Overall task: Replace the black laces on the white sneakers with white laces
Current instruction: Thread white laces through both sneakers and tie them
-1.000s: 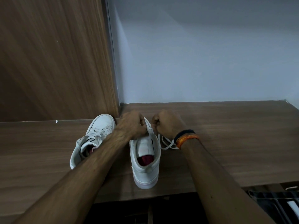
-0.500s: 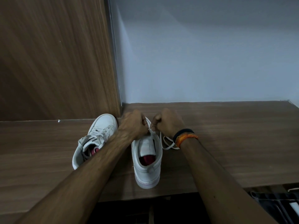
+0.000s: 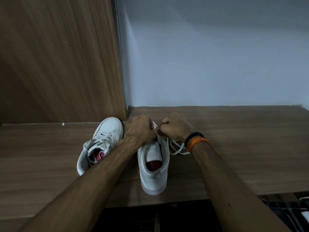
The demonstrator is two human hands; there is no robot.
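Brown wooden bench (image 3: 242, 148) carries two sneakers. Left hand (image 3: 140, 129) and right hand (image 3: 175, 128), both curled tight, pinch the white lace (image 3: 175, 149) over the near sneaker (image 3: 153, 164); the laced sneaker (image 3: 102, 141) lies just left.

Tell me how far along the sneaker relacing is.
Done, it seems: the white sneaker on the left already carries white laces across its eyelets. In hand: the left hand and right hand pinch the white lace over the front of the white sneaker on the right, a slack loop trailing on the brown wooden shelf. Left: finishing this lacing; the hands hide how much remains.
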